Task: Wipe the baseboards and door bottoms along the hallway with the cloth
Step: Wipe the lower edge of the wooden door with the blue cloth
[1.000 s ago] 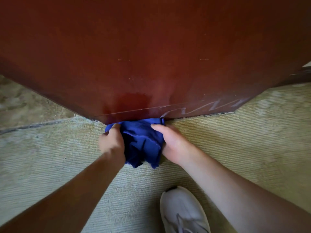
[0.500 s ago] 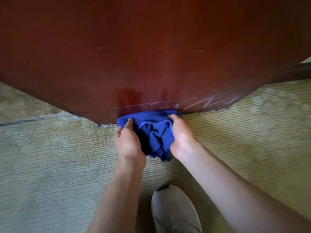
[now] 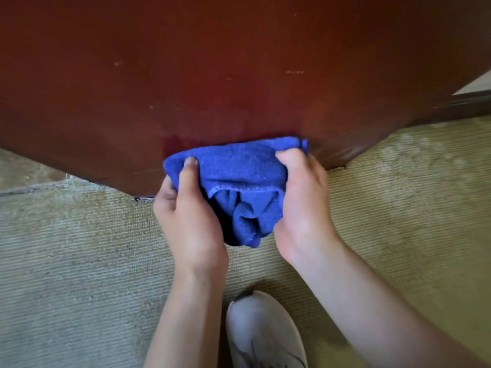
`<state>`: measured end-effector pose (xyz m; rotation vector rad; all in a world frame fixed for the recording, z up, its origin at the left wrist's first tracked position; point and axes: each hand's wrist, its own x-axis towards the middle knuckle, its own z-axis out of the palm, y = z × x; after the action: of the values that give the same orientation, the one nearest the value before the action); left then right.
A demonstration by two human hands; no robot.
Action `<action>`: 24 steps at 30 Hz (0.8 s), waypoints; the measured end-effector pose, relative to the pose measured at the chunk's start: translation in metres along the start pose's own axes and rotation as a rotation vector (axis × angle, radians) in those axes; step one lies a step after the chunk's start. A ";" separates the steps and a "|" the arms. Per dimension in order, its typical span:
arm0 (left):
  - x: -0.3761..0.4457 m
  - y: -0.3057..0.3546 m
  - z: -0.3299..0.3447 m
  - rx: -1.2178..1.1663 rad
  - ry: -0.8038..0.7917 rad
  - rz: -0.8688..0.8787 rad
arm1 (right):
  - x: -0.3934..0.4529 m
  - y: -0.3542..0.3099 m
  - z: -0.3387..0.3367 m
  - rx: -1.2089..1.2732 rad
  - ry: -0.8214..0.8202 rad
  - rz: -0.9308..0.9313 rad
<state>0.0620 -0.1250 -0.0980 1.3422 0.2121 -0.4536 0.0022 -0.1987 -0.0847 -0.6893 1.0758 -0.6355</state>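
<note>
A dark red-brown wooden door (image 3: 212,75) fills the upper half of the head view, its bottom edge just above the carpet. A bunched blue cloth (image 3: 239,176) is pressed against the door's bottom strip near the middle. My left hand (image 3: 188,219) grips the cloth's left side, thumb on top. My right hand (image 3: 303,205) grips its right side, fingers curled over the upper edge. A darker wet patch shows on the door just above the cloth. Loose folds hang down between my palms.
Beige ribbed carpet (image 3: 79,261) covers the floor. My white shoe (image 3: 263,333) stands right below the hands. A dark baseboard (image 3: 462,104) runs off at the right with pale wall above it. A strip of other flooring (image 3: 26,171) shows left of the door.
Both hands have slid the cloth to the right along the door's bottom edge, over the pale scuff marks. The view has shifted slightly with them.
</note>
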 end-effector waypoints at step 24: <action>0.032 -0.079 -0.009 0.244 0.043 -0.458 | 0.073 0.051 -0.045 -0.241 0.161 0.337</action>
<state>0.0574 -0.1351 -0.1832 1.5444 0.5189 -0.8565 -0.0082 -0.2303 -0.1791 -0.6506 1.3969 -0.2753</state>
